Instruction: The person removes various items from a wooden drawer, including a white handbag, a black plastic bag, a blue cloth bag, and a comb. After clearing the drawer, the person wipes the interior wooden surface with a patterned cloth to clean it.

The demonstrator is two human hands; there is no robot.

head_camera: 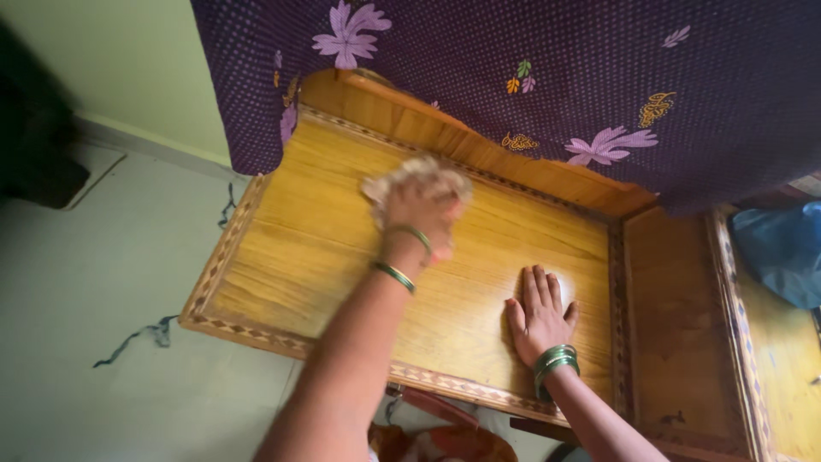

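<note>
The left forearm fills the near foreground, reaching up and away with green bangles (402, 257) at the wrist. Its left hand (421, 214) is bunched over a pale, crumpled cloth (416, 175), fingers curled down so the rag is pinched against the wood; the hand is blurred. The cloth sits on the upper middle of the golden wooden table (291, 257), close to the raised back rail (479, 145).

The right hand (539, 312) lies flat on the table top, fingers spread and palm down, near the front edge and well apart from the cloth. More green bangles (554, 364) ring that wrist.

A purple flowered fabric (556, 77) hangs down over the back rail and covers the wall side. A patterned inlay border (224, 248) runs round the top. To the right stands a second wooden panel (676, 316), and beyond it something blue (782, 248), partly out of frame. The pale floor (94, 299) lies to the left.

What might go wrong, to my eye: the cloth could catch the hanging fabric at the rail, dragging it down onto the top. A bangle could also scrape the polished wood on a hard stroke, and the bracing hand could slip off the front edge.
</note>
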